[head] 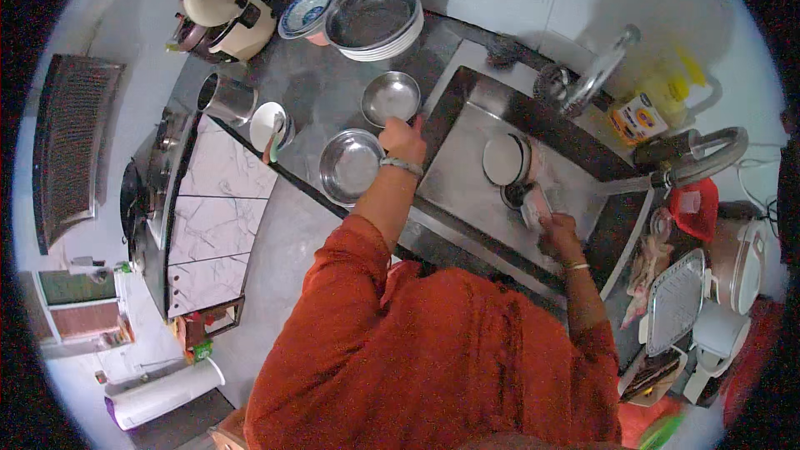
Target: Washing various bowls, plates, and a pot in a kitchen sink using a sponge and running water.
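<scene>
My left hand [403, 137] reaches over the counter, with its fingers at the near rim of a small steel bowl [391, 99]. A wider steel bowl [352, 165] sits beside my left wrist. Over the sink, my right hand [559, 236] grips a pale pinkish item [536, 205], too blurred to name exactly. Just beyond it in the steel sink [450, 165] lies a round white dish [503, 159] with a dark edge. A small dark round thing [515, 195] is close to that dish, partly covered by the pale item.
A faucet [706, 159] reaches over the sink's right side. Behind stand stacked bowls [374, 19] and a yellow-capped bottle [644, 114]. A steel cup [228, 99] and a white bowl with a spoon [270, 127] stand left, near the counter edge. A rice cooker [740, 262] is at right.
</scene>
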Action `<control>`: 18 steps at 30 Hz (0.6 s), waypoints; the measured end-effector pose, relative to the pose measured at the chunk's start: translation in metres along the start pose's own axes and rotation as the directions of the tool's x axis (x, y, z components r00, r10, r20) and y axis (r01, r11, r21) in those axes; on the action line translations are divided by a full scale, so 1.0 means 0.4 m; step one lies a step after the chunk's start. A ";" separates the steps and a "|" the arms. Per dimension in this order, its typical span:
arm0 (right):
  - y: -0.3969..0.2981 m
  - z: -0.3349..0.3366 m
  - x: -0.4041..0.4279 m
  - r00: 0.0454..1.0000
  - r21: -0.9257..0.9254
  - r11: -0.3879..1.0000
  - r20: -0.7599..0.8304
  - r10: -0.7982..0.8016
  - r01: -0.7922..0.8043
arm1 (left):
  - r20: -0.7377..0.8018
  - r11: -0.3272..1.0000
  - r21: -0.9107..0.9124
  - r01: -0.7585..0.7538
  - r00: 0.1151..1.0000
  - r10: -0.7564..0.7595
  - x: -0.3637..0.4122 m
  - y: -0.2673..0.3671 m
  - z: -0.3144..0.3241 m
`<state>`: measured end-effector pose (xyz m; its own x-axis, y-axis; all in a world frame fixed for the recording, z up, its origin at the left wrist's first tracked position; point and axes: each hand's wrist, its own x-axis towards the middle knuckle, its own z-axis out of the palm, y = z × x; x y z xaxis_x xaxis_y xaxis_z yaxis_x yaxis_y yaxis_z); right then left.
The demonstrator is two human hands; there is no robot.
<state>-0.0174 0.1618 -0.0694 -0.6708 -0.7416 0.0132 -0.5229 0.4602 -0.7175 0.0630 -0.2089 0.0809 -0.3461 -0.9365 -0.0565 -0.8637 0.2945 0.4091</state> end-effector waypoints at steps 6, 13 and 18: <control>0.158 0.059 -0.072 0.997 -0.006 0.999 -0.068 -0.038 0.038 | 0.101 0.955 -0.269 0.121 0.990 -0.097 -0.048 0.033 -0.043; -0.125 -0.094 -0.007 0.933 -0.271 0.921 0.147 0.328 -0.280 | -0.150 0.914 0.237 -0.329 0.917 0.369 0.050 -0.098 0.051; -0.054 -0.116 -0.035 0.904 -0.455 0.824 0.087 0.418 -0.337 | -0.043 0.953 0.023 -0.301 0.952 0.302 0.033 -0.015 0.005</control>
<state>-0.0212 0.1847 -0.0215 -0.7792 -0.5210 -0.3483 -0.4444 0.8512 -0.2791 0.0628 -0.2227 0.0758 -0.5744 -0.8113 0.1090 -0.7275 0.5669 0.3865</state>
